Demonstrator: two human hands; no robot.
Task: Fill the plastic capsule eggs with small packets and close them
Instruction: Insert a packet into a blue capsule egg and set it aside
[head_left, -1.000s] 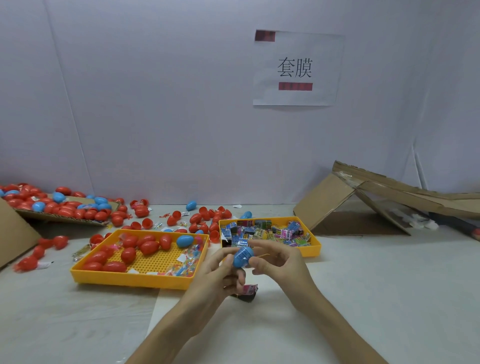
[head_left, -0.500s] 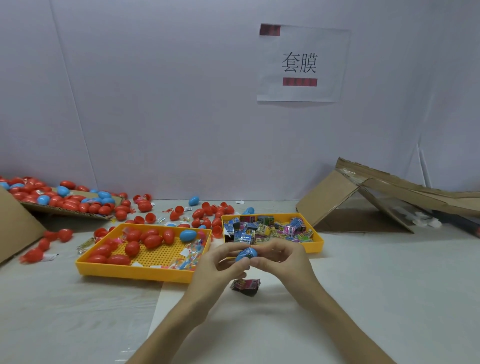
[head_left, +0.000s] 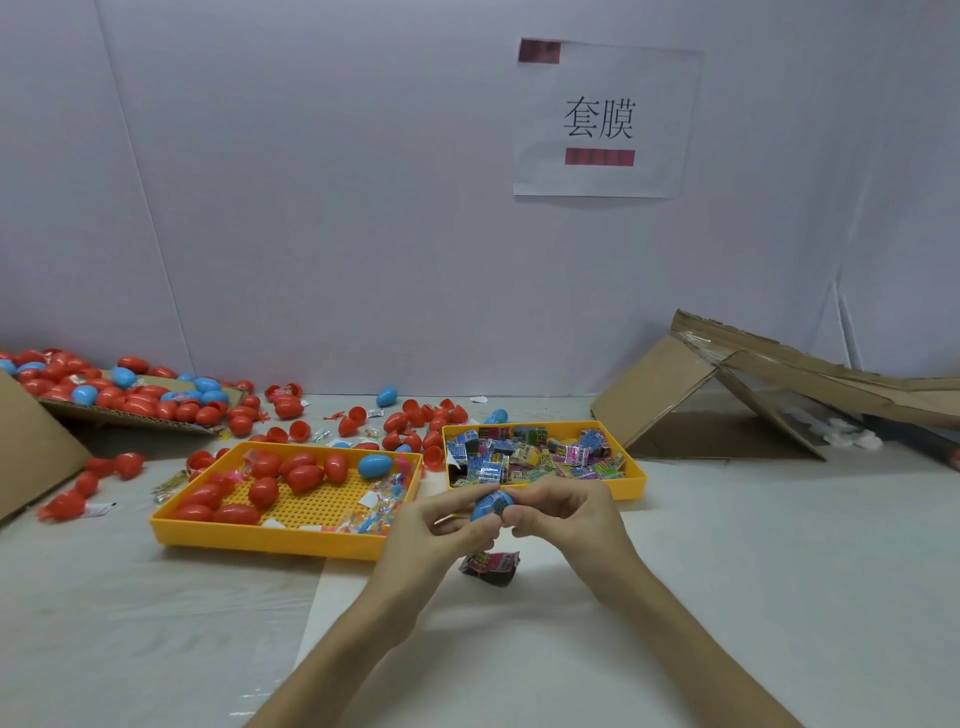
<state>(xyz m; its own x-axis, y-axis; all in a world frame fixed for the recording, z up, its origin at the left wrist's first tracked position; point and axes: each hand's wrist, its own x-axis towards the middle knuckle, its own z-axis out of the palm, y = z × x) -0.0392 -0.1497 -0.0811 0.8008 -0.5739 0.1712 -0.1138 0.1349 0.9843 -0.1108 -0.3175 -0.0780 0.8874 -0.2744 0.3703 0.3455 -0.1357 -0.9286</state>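
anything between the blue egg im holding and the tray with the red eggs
Nothing visible. The left hand and right hand hold the blue egg just off the right end of the egg tray; a loose packet lies below the hands, off that path.

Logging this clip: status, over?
Left hand, right hand pinch blue plastic capsule egg, printed packet poking out. Dark pink packet loose on table below. Nothing blocking.

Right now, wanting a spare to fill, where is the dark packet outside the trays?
Head view, centre: the dark packet lies on the table just below the left hand and right hand, nearer than the packet tray.
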